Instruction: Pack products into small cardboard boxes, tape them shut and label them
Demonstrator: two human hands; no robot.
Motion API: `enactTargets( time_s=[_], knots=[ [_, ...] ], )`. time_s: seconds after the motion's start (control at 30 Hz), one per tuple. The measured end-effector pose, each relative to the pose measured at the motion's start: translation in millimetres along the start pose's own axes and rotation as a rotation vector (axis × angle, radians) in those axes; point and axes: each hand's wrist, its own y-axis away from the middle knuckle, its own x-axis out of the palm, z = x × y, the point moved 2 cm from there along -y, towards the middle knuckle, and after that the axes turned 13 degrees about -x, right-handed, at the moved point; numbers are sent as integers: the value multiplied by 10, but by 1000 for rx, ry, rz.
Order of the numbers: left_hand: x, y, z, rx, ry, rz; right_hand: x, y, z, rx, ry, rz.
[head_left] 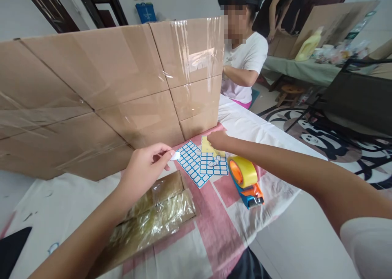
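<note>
My left hand (150, 160) pinches a small white sticker (175, 156) between thumb and forefinger, above a taped cardboard box (171, 209). Past it lie sheets of blue-bordered labels, one long sheet (190, 160) and a shorter sheet (205, 171) with loose bits on top. My right hand (218, 140) reaches across to a yellow sheet (204, 145); its fingers are curled at the sheet's upper edge, and their tips are hidden. Below my right forearm is a tape dispenser (249, 195) with a roll of yellow tape (246, 173).
A tall wall of taped cardboard boxes (131, 67) stands along the far side of the cloth-covered table (211, 238). Behind it a person in a white shirt (249, 54) sits. At right are a dark chair (358, 99) and a side table with a yellow bottle (309, 44).
</note>
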Motion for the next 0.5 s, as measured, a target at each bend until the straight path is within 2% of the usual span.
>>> enactTargets(
  time_s=[0.1,0.17,0.2,0.27,0.33,0.4,0.5],
  knots=[
    [2,18,39,-12,-19,1,43,-21,-71,-39,-128,68],
    [-15,34,81,-38,-23,0,-22,41,-138,-89,-211,74],
    [-28,46,98,-51,-17,-4,-81,99,-161,-104,-236,57],
    [-52,88,111,-63,-6,-13,-232,272,-125,-154,-321,-63],
    [-56,161,83,-44,-5,-21,-372,506,73,-260,-537,-277],
    [-23,265,17,-6,-10,-30,-440,763,411,-389,-874,-491],
    [105,449,-125,128,-44,-43,-373,1081,991,-463,-1201,-591]
  ],
)
